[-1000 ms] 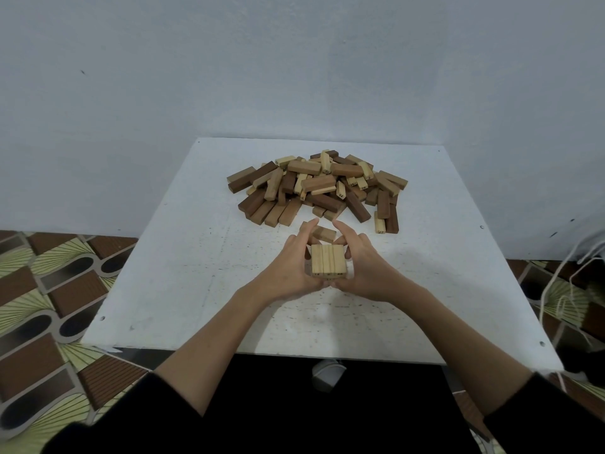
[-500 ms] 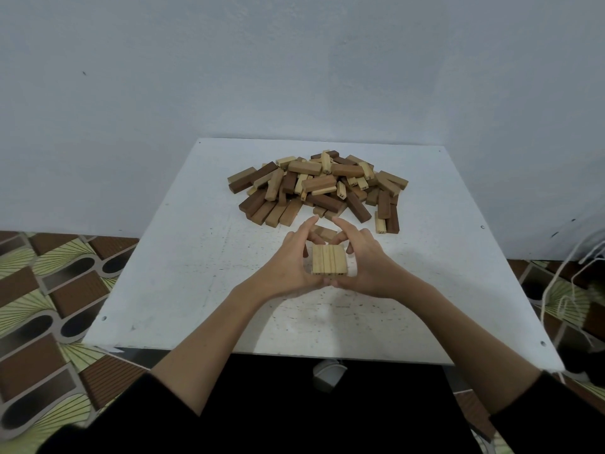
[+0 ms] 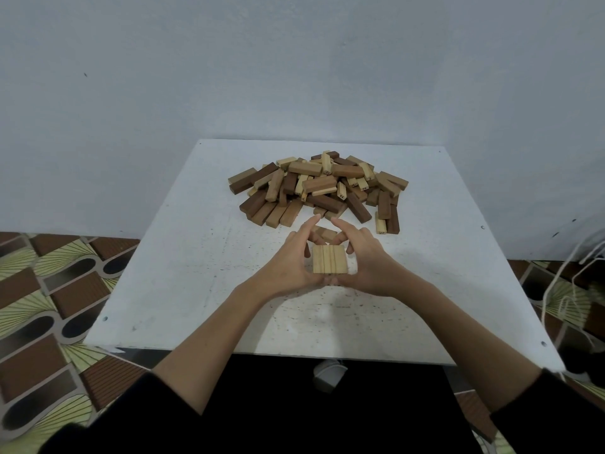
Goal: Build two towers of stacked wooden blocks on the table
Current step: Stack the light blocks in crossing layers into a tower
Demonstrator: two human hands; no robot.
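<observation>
Both hands, left (image 3: 288,263) and right (image 3: 366,263), cup a row of three pale blocks (image 3: 329,264) mid-tabletop (image 3: 183,257), each grip curled against its sides. This looks like squaring the first layer. Next: fetch blocks from the pile (image 3: 320,188) near the far edge and lay them crosswise.

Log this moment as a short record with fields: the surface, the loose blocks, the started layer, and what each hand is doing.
surface: white table
loose blocks: mixed light and dark pile at the far middle of the table
started layer: three light blocks side by side, flat on the table, nearer than the pile
left hand: curved against the layer's left side
right hand: curved against its right side
towers built: none yet
</observation>
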